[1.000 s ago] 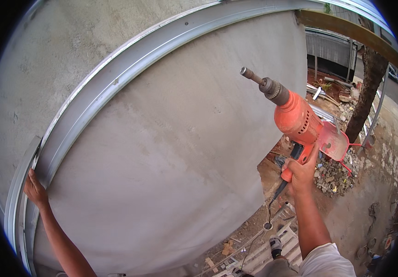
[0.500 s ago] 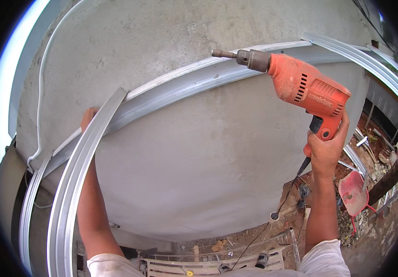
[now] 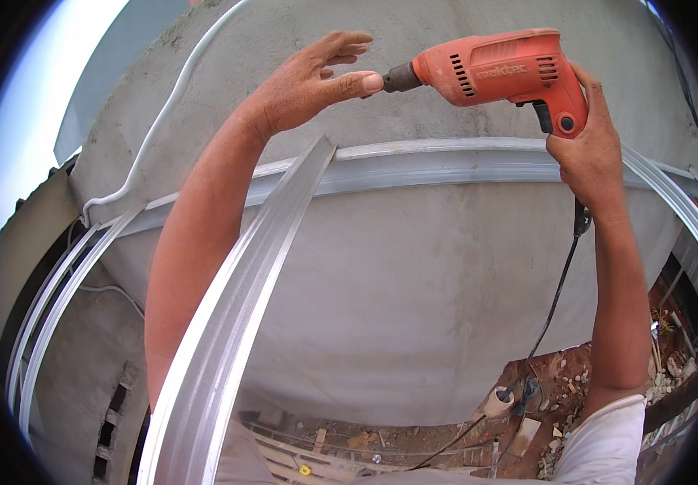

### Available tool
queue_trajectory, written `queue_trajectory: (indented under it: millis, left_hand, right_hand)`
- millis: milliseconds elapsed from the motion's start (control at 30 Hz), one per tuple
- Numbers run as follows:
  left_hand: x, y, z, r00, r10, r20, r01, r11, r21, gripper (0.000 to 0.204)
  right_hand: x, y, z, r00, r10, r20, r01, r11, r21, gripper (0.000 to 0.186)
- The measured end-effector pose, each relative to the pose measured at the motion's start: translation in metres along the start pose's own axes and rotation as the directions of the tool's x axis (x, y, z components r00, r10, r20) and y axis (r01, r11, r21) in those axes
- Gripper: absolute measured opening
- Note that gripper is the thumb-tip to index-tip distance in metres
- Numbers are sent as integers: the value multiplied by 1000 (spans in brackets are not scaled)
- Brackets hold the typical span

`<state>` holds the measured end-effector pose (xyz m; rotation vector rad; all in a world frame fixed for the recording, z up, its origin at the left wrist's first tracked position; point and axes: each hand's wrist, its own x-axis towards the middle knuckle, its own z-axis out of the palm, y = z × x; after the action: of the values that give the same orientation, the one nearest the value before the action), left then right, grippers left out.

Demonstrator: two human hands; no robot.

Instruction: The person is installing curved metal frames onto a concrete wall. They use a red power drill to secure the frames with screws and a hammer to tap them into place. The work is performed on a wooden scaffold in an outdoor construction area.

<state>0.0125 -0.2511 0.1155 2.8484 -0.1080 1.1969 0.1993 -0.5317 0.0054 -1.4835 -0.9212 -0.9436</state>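
This is an outdoor building site: a bare, grey, cement-plastered wall (image 3: 414, 283) fills the middle, a long, silvery, ribbed metal channel (image 3: 240, 315) slants toward seven o'clock, a corded, orange power drill (image 3: 490, 69) is up at one, brown, stone-strewn earth (image 3: 563, 372) lies at four, and open, pale sky (image 3: 29, 105) shows at ten.
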Motion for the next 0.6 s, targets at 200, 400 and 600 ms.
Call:
queue_trajectory:
  millis: [200,400,600]
  left_hand:
    - [19,16,27,994,48,93,-37,992,-119,118]
    - [17,8,24,1000,30,0,-29,975,-222,106]
    - [12,16,14,990,142,-21,-143,985,-96,99]
  right_hand:
    - [31,-39,9,982,-138,129,148,986,-76,77]
    - [57,-67,12,937,-313,155,333,934,-132,75]
    - [23,-55,21,928,-370,-38,366,927,-84,74]
